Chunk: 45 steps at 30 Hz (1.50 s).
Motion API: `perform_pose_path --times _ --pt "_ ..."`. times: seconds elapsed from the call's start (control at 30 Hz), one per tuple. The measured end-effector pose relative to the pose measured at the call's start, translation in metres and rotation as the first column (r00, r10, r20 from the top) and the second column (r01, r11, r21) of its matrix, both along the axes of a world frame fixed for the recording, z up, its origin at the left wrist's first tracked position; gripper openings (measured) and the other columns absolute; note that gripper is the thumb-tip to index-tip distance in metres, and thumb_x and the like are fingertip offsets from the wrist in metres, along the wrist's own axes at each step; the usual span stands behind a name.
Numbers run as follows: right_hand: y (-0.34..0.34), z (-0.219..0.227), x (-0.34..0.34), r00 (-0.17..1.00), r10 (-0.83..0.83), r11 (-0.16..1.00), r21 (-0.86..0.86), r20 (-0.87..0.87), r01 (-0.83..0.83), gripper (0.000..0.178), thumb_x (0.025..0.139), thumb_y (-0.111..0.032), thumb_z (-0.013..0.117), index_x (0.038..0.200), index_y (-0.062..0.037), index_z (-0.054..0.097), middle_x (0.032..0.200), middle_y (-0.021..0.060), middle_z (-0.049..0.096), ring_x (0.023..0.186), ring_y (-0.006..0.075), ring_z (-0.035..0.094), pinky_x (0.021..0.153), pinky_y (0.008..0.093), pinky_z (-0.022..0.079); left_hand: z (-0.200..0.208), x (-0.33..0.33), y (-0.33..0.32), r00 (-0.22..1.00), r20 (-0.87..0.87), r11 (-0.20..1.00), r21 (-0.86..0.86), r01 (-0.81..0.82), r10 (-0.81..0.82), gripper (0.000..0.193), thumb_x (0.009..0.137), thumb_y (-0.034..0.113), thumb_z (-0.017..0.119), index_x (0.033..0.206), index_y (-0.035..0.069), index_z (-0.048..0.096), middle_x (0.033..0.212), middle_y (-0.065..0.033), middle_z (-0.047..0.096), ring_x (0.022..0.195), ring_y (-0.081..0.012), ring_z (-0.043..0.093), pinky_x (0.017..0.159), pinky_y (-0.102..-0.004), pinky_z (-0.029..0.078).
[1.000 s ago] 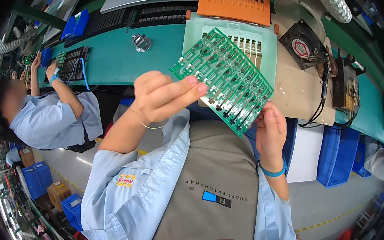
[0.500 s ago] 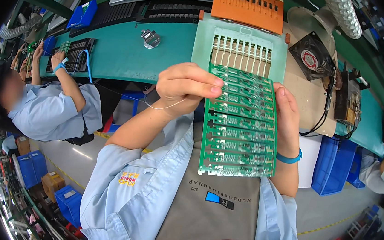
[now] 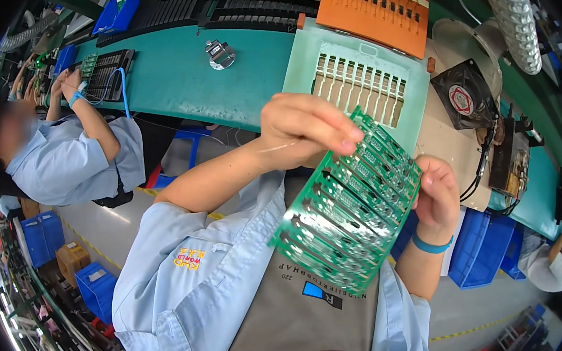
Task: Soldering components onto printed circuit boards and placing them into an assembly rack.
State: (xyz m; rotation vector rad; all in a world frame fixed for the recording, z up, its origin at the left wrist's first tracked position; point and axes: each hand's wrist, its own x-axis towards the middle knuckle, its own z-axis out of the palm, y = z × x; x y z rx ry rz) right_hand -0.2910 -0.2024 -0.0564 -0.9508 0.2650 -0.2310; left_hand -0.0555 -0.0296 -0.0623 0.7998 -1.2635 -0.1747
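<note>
A green circuit board panel [image 3: 353, 203], made of several strips side by side, is held up in front of my chest, tilted so its far end points to the right. My left hand [image 3: 309, 127] pinches its far left corner between thumb and fingers. Around the right edge, my right hand [image 3: 438, 190] is closed on the panel. Just beyond lies a pale green fixture frame [image 3: 298, 69] with a slotted middle, and its orange lid [image 3: 372, 32], bearing a row of small dark clips, stands open behind it.
A tally counter [image 3: 220, 54] sits on the green bench [image 3: 163, 63]. To the right are a black fan [image 3: 461, 98], cables and a blue bin [image 3: 480, 252]. A ribbed duct [image 3: 515, 29] hangs above. At left, another person [image 3: 79, 159] works at the bench.
The panel has turned clockwise, its near end swinging left and its surface catching more glare. Both hands have shifted right, and the right hand has come lower with its fingers more curled.
</note>
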Motion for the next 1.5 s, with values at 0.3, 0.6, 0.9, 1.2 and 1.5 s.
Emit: perform_pose_path --times 0.3,0.6,0.9,1.2,1.5 --pt "0.02 -0.009 0.005 0.985 -0.164 0.966 0.194 -0.049 0.171 0.013 0.096 -0.01 0.061 0.096 0.0023 0.065 0.069 0.0083 0.062 0.052 0.0118 0.051 0.049 0.0208 0.038 0.009 0.02 -0.012 0.812 -0.573 0.877 0.441 0.192 0.111 0.045 0.086 -0.009 0.069 0.129 0.007 0.07 0.114 -0.0084 0.076 0.076 -0.0056 0.063 0.066 -0.0176 0.048" --pt "0.016 -0.03 0.041 0.845 -0.515 0.857 -0.053 -0.141 0.513 0.01 0.098 -0.011 0.062 0.096 -0.0023 0.067 0.073 0.0067 0.064 0.057 0.0103 0.052 0.052 0.0197 0.038 -0.019 0.066 0.015 0.808 -0.441 0.808 0.584 -0.072 0.39 0.044 0.091 0.001 0.068 0.135 0.006 0.061 0.11 -0.0051 0.067 0.064 -0.003 0.048 0.059 -0.018 0.04" --pt "0.016 -0.026 0.053 0.804 -0.552 0.833 -0.189 -0.222 0.52 0.011 0.101 -0.013 0.062 0.098 -0.0038 0.068 0.08 0.0061 0.067 0.058 0.0088 0.053 0.051 0.0197 0.038 -0.027 0.046 0.042 0.904 -0.07 0.653 0.715 -0.249 0.421 0.04 0.089 0.003 0.071 0.129 0.007 0.067 0.107 -0.0027 0.064 0.063 -0.0071 0.044 0.058 -0.0219 0.039" --pt "0.021 -0.023 0.056 0.799 -0.533 0.843 -0.248 -0.278 0.476 0.011 0.101 -0.012 0.062 0.099 -0.0027 0.068 0.08 0.0066 0.068 0.057 0.0086 0.052 0.051 0.0204 0.039 -0.029 0.042 0.039 0.879 0.283 0.55 0.695 -0.463 0.382 0.039 0.086 0.006 0.075 0.124 0.011 0.071 0.101 -0.0019 0.061 0.066 -0.0127 0.049 0.06 -0.0262 0.043" --pt "0.022 -0.028 0.051 0.8 -0.513 0.85 -0.314 -0.312 0.423 0.012 0.102 -0.011 0.061 0.101 -0.0009 0.068 0.08 0.0069 0.067 0.055 0.0073 0.049 0.049 0.02 0.036 -0.038 0.04 0.038 0.824 0.44 0.533 0.629 -0.567 0.357 0.038 0.085 0.012 0.079 0.123 0.012 0.071 0.099 -0.0015 0.057 0.067 -0.0157 0.052 0.061 -0.0289 0.046"
